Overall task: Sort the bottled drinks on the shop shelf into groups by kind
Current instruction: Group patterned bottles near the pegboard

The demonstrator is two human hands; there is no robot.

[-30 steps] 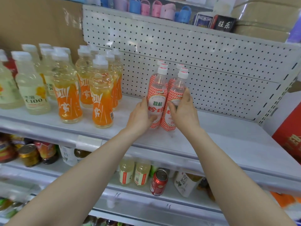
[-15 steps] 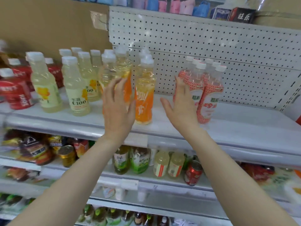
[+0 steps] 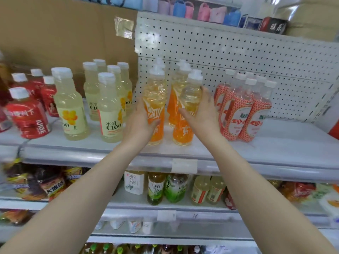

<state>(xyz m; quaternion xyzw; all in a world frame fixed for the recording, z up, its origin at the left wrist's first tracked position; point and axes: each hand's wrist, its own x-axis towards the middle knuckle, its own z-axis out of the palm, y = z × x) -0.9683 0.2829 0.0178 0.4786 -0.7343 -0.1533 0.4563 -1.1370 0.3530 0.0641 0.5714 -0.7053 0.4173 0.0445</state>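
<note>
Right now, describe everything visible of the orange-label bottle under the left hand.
The orange-label bottle is clear plastic with a white cap, pale yellow drink showing in its upper half and an orange wrap with white markings round the lower half. It stands upright near the front edge of the shelf. The left hand grips its left side, thumb across the wrap. A twin bottle, gripped by the right hand, stands just right of it, a narrow gap between them.

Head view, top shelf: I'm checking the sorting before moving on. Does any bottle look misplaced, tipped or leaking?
Nothing stands out. The red plastic juice bottles, pale yellow C100 bottles, orange-labelled bottles and red-and-white patterned bottles each stand upright in their own cluster; no spill shows.
</note>
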